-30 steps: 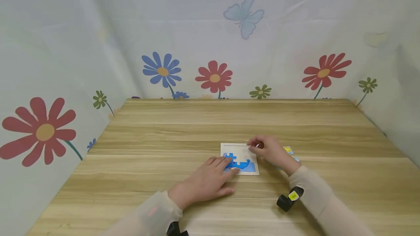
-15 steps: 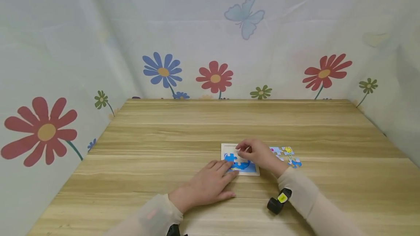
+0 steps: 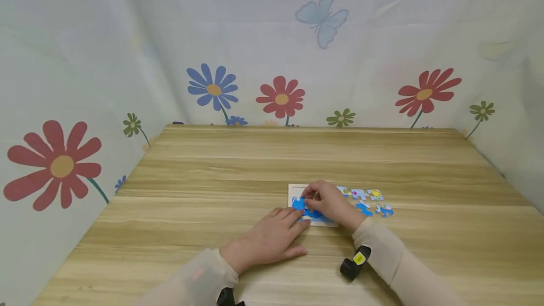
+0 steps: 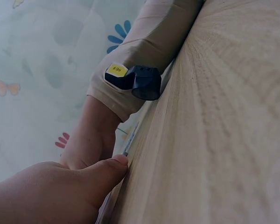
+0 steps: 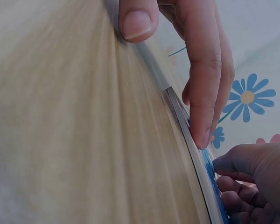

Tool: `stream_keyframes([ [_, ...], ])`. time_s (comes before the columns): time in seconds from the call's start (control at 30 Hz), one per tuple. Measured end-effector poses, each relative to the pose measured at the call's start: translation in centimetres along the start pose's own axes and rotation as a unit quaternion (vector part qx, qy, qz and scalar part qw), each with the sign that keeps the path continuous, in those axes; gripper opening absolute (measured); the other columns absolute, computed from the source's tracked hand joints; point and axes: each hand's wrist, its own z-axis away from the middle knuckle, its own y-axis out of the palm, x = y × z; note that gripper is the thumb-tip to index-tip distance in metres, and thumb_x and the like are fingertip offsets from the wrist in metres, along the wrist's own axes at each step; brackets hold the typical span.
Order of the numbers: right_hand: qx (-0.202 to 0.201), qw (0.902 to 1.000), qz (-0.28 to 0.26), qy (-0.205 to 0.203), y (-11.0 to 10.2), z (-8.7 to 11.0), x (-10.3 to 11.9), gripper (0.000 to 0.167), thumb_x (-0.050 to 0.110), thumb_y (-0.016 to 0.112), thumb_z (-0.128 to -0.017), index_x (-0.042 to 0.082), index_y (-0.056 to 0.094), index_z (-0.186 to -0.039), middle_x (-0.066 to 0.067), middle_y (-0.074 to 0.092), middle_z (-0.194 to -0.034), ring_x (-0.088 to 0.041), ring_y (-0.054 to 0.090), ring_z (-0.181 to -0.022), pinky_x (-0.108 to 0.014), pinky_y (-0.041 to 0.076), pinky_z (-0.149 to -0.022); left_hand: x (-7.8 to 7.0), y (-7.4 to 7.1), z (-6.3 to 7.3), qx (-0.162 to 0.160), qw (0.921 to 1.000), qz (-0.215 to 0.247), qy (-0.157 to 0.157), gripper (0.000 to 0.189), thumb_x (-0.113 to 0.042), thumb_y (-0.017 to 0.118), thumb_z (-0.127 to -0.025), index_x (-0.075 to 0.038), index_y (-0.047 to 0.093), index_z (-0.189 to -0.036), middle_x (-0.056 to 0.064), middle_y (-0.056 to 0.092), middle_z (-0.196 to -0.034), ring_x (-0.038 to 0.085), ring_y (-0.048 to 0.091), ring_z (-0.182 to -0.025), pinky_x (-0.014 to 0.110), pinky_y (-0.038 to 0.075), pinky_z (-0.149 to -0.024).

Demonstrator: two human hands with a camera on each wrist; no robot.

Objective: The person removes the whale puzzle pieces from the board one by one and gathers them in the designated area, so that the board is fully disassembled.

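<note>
A small jigsaw puzzle board (image 3: pixel 293 189) with a pale rim and a partly filled blue picture lies on the table. My left hand (image 3: pixel 267 236) rests flat, its straight fingertips on the board's near left part and the thumb on the table. Over the board's upper right, my right hand (image 3: pixel 333 203) bends its fingers and thumb together in a pinch on a puzzle piece, mostly hidden by the fingers. In the right wrist view, the thumb and curled fingers of the right hand (image 5: pixel 259 179) are low against the blue pieces (image 5: pixel 208 161), beside the straight left fingers (image 5: pixel 205 70).
Right of the board lie several loose pieces, among them one with a yellow sun (image 3: pixel 376 193), a pale one with a pink spot (image 3: pixel 358 194) and blue ones (image 3: pixel 384 210). The wooden table (image 3: pixel 212 164) meets a flower-printed curtain (image 3: pixel 238 27) behind.
My right hand has moved left from the board's upper right corner and inward over the picture, uncovering the loose pieces at right. The left hand stays on the board.
</note>
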Motion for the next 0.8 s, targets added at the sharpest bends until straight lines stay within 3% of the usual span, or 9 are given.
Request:
stream_keyframes([
  [0.43, -0.004, 0.9993, -0.035, 0.015, -0.07, 0.00, 0.39, 0.008, 0.009, 0.063, -0.090, 0.007, 0.065, -0.097, -0.004, 0.061, -0.082, -0.009, 0.050, -0.062, -0.022, 0.042, -0.059, 0.21, 0.03, -0.02, -0.010, 0.9999, 0.007, 0.001, 0.059, -0.059, 0.045, -0.094, -0.018, 0.051, -0.136, 0.004, 0.054, -0.137, 0.021, 0.050, -0.127, 0.037, 0.043, -0.104],
  [0.8, -0.044, 0.9985, -0.032, 0.003, 0.00, 0.14, 0.58, 0.005, 0.011, 0.064, -0.091, 0.007, 0.063, -0.094, -0.002, 0.065, -0.084, -0.008, 0.052, -0.067, -0.020, 0.044, -0.062, 0.13, 0.04, 0.06, -0.001, 1.0000, 0.008, 0.001, 0.060, -0.059, 0.044, -0.094, -0.018, 0.051, -0.138, 0.004, 0.053, -0.139, 0.021, 0.049, -0.129, 0.039, 0.043, -0.105],
])
